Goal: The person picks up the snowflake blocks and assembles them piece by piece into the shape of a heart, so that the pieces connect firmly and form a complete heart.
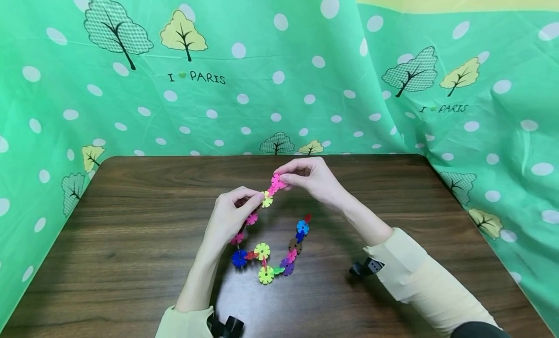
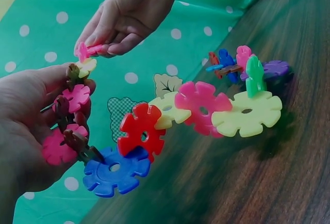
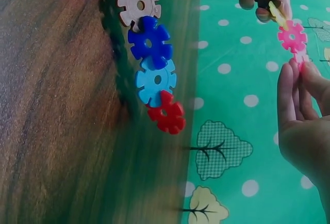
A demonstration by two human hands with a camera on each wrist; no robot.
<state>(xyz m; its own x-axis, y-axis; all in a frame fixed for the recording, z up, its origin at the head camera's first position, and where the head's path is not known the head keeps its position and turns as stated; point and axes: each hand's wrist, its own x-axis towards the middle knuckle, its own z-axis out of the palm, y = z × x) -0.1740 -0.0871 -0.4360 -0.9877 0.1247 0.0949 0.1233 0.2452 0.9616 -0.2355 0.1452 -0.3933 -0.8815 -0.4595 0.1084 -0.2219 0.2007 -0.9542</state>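
A chain of notched, flower-shaped plastic discs (image 1: 262, 251) runs from my raised hands down toward the table. My left hand (image 1: 225, 217) pinches it near a yellow disc (image 1: 267, 199), with the lower discs trailing past the palm. At the upper end, a pink disc (image 1: 277, 181) sits between the thumb and fingers of my right hand (image 1: 320, 182). Another pink disc (image 3: 292, 36) links it to the yellow one. The left wrist view shows the blue disc (image 2: 116, 171) just below my left hand. A red disc (image 3: 166, 113) ends the other side of the chain.
Dark wood-grain table (image 1: 144, 221) lies under the chain. Green dotted cloth (image 1: 279, 76) with printed trees hangs behind and beside it. Black wrist devices show at the left cuff (image 1: 185, 323) and the right cuff (image 1: 393, 260).
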